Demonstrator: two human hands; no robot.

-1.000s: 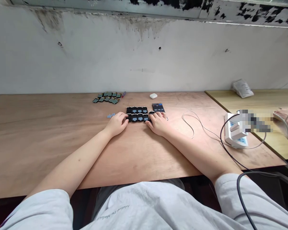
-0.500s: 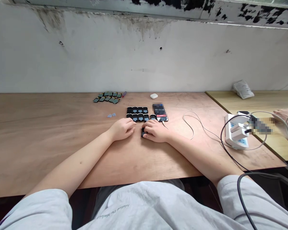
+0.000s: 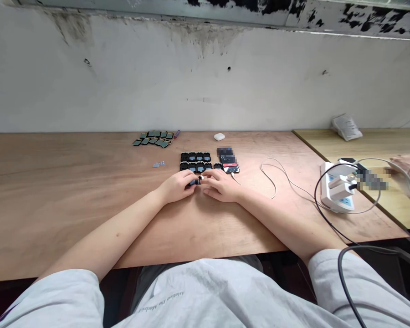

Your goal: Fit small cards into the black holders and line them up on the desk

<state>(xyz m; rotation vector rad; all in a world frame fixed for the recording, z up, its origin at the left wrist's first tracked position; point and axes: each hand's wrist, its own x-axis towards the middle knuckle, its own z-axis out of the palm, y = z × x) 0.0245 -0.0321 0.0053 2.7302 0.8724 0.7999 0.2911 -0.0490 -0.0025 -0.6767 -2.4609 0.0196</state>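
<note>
My left hand (image 3: 178,187) pinches a small black plastic housing (image 3: 197,181) by its left side, just above the wooden table or on it; I cannot tell which. On the housing's right end are the closed fingertips of my right hand (image 3: 222,186). A light grey-blue patch shows inside the housing, and the fingers cover much of it. Just beyond the hands, two rows of similar black housings (image 3: 195,157) lie with grey-blue pieces inside. One more housing (image 3: 218,166) sits to the right, beside a phone (image 3: 230,167) with a cable plugged in.
Several green-grey square boards (image 3: 153,141) lie at the back left with a screwdriver (image 3: 176,134). Small pale bits (image 3: 158,164) are nearer. A white case (image 3: 219,136) stands behind the phone. Right are a power strip (image 3: 338,191), looped cables and another person's hand (image 3: 408,166).
The black housing has shifted left from under my right hand to between both hands and turned, showing its grey-blue inside. My left hand has moved right and taken hold of it.
</note>
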